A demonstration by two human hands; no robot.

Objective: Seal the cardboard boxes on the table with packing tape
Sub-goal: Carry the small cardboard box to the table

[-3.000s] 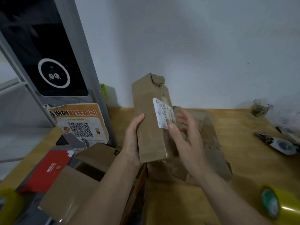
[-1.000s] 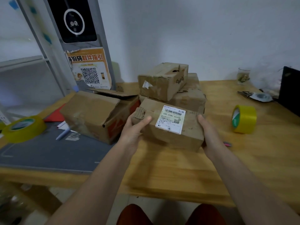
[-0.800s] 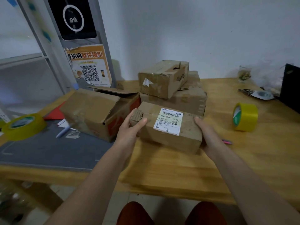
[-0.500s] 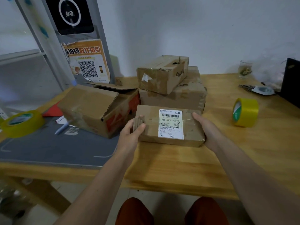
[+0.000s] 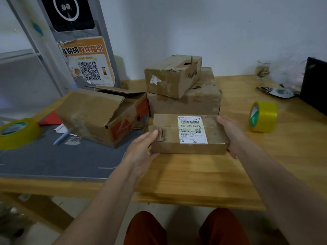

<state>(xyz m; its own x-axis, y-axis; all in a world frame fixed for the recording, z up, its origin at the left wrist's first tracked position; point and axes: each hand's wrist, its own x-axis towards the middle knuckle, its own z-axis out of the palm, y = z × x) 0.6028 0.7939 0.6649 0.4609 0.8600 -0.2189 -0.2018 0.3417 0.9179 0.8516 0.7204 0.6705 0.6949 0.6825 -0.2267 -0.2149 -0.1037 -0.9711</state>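
A flat cardboard box (image 5: 169, 145) with a white shipping label on top lies on the wooden table (image 5: 194, 181) in front of me. My left hand (image 5: 141, 149) grips its left end, thumb on the torn top edge. My right hand (image 5: 230, 133) holds its right end. Behind it a small torn box (image 5: 173, 76) sits on a larger box (image 5: 185, 105). A box with an open flap (image 5: 99, 115) lies at the left. One yellow tape roll (image 5: 263, 116) stands on edge at the right; another tape roll (image 5: 17, 132) lies flat at the far left.
A grey mat (image 5: 53, 160) covers the table's left part, with a pen (image 5: 62, 137) and a red sheet (image 5: 51, 119) on it. A QR poster (image 5: 88, 62) hangs on a metal post. A glass (image 5: 262, 69), keys (image 5: 276, 91) and a black object (image 5: 316, 89) sit at the right.
The labelled box went from upright in both hands to lying flat on the table, label up and squared to me. Both hands stay on its ends.
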